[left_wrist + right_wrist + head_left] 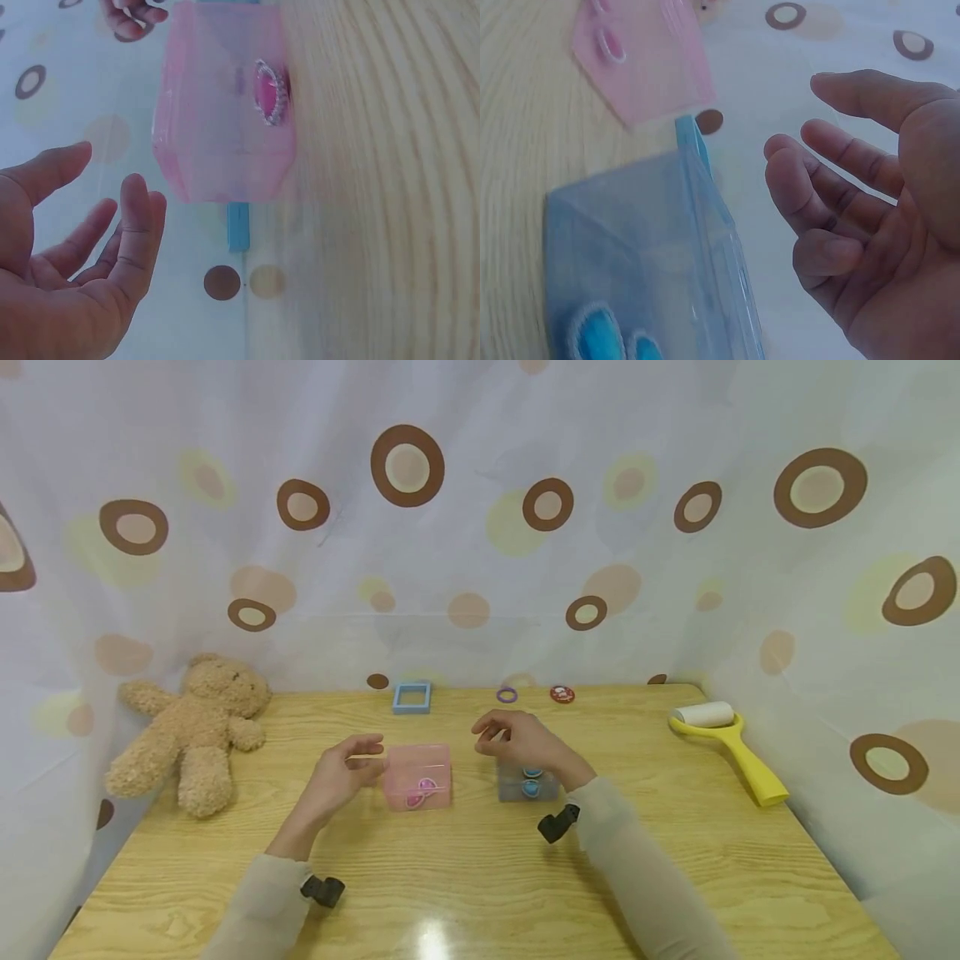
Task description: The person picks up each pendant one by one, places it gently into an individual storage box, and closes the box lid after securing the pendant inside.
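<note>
A clear pink plastic box (418, 762) stands on the table with pink gem-like pieces (427, 786) inside, edged in white beading. Just left of it is my left hand (337, 777), its fingers loosely bent and the palm bare. To the right stands a clear blue-grey box (512, 788), where blue oval pieces (600, 337) with pale edging lie at the bottom. My right hand (522, 742) hovers over the back of this box and hides part of it. Between its thumb and relaxed, bent fingers (789, 180) there is only air.
At the table's back edge lie a light-blue square frame (412, 698), a purple ring (507, 694) and a round red badge (562, 694). A teddy bear (197, 727) sits at the left. A yellow-handled lint roller (738, 752) lies at the right, near the dotted curtain (480, 560).
</note>
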`<state>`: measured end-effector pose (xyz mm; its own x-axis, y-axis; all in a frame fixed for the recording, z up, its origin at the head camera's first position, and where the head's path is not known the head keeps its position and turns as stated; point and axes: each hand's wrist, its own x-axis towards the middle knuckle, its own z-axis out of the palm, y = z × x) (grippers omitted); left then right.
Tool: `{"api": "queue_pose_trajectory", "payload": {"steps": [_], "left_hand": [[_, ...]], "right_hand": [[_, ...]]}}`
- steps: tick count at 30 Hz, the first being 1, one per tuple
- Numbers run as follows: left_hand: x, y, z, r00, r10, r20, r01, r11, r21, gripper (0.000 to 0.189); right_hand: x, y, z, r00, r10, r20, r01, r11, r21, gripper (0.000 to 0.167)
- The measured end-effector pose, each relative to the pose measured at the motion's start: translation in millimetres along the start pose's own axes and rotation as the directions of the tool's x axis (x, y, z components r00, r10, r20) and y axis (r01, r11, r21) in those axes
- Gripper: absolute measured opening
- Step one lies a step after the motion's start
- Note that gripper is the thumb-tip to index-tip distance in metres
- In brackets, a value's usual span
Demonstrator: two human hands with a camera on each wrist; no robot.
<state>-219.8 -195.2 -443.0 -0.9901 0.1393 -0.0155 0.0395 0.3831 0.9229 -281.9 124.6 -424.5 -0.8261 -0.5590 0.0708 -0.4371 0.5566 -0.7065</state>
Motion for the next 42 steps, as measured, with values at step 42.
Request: {"api": "queue_pose_trajectory", "payload": {"steps": [42], "left_hand": [[29.3,48.1,138.1,0.988,0.058,0.144,-0.076,0.989,0.126,0.050]], "right_hand": [[-23.3,99,-46,0.941,0.319,-0.110,-0.309,0.946,0.101,0.032]]}}
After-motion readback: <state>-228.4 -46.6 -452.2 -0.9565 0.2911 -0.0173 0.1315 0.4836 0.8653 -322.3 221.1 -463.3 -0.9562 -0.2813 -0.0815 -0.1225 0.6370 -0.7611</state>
